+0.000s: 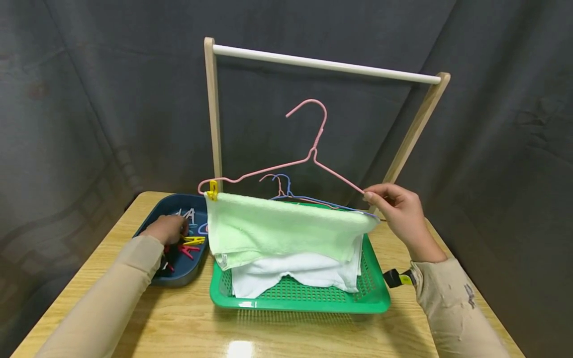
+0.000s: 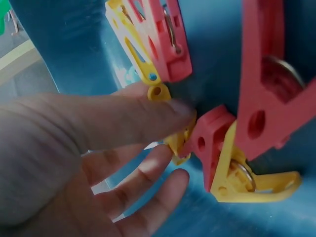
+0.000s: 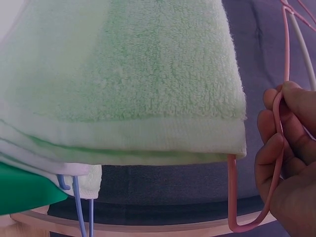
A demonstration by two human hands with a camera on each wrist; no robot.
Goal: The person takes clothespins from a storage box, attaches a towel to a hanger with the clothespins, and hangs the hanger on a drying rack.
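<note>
My right hand (image 1: 400, 211) grips the right end of a pink wire hanger (image 1: 274, 167), its fingers curled round the wire in the right wrist view. Over the hanger's lower bar hangs a folded light green towel (image 1: 286, 228). One yellow clothespin (image 1: 213, 191) clips the towel at its left end; the right end shows no clip. Down in a dark blue bin (image 1: 179, 281) is my left hand (image 1: 165, 229). Seen from the left wrist, its thumb and a finger pinch a yellow clothespin (image 2: 181, 147), partly hidden by the thumb. Red clothespins (image 2: 170, 44) lie around it.
Behind the towel stands a green basket (image 1: 300, 304) with white cloths (image 1: 304, 271) and a blue hanger (image 1: 309, 200) at it. A rack with a white rail (image 1: 327, 64) and wooden posts (image 1: 213, 114) rises at the back of the wooden table (image 1: 188, 323).
</note>
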